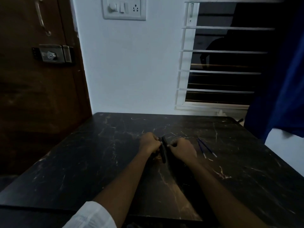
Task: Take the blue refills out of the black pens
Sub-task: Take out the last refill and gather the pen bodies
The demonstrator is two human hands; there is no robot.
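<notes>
A black pen (pixel 163 150) lies between my two hands near the middle of the dark marble table (pixel 98 153). My left hand (pixel 149 142) has its fingers curled round the pen's far end. My right hand (pixel 181 148) pinches the pen from the right side with thumb and fingertips. The light is dim, so I cannot tell whether a second black pen sits under my left hand. Two blue refills (pixel 205 148) lie side by side on the table to the right of my right hand.
The table stands against a white wall with a switch plate (pixel 124 8). A brown door with a metal lock (pixel 52 54) is on the left. A barred window (pixel 222 63) and a blue curtain (pixel 283 96) are on the right.
</notes>
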